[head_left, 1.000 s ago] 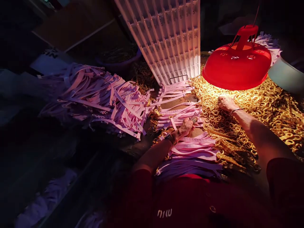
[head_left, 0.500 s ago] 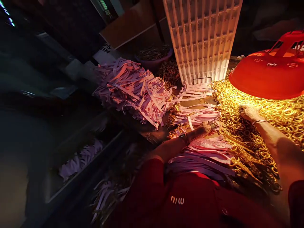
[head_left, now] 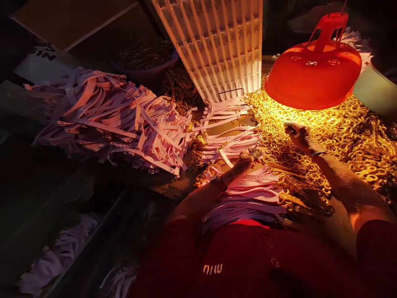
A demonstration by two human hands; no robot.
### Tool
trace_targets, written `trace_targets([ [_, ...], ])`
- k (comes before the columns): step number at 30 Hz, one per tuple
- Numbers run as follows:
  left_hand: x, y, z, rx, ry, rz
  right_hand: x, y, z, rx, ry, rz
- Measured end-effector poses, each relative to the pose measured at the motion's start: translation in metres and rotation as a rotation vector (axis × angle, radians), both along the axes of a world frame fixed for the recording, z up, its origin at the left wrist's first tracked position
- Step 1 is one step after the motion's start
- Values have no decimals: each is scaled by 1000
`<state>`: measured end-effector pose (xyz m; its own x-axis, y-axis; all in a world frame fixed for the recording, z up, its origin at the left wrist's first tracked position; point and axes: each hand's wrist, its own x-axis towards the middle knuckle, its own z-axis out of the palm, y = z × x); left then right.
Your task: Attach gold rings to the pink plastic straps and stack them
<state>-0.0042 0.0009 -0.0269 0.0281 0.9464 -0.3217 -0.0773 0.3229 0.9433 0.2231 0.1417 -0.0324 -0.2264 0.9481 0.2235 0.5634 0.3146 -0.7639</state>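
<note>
My left hand (head_left: 244, 160) is closed over the right-hand ends of a row of pink straps (head_left: 228, 142); what its fingers pinch is too small to make out. A wrap shows on one of its fingers. My right hand (head_left: 299, 135) reaches into a wide heap of gold rings (head_left: 313, 159), its fingers curled down and partly lost in shadow. Whatever it grips is hidden. Close to my body lies another bundle of pink straps (head_left: 248, 196), with gold metal pieces (head_left: 291, 198) at its right end.
A red lamp shade (head_left: 313, 78) hangs low over the rings. Behind the straps leans a ribbed white panel (head_left: 217, 45). To the left rises a large pile of pink straps (head_left: 124, 116). A pale bucket (head_left: 375, 89) stands at the right, a dark basin (head_left: 145, 62) at the back.
The view has swung to the right, so everything sits further left and the pale bucket has come into sight. Both hands stay near the same spots, the left by the straps, the right among the rings.
</note>
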Motion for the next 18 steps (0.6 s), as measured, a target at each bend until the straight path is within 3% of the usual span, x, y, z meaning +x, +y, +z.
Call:
trace_targets([
  [2, 2, 0, 5, 1, 31, -7, 1, -20, -5, -94, 171, 24],
  [6, 9, -2, 21, 26, 79, -56, 3, -60, -3, -296, 314, 109],
  [9, 17, -3, 28, 64, 73, -78, 2, -82, 4, -333, 381, 151],
  [18, 33, -3, 12, 83, 55, -58, -15, -108, 2, -284, 449, 96],
])
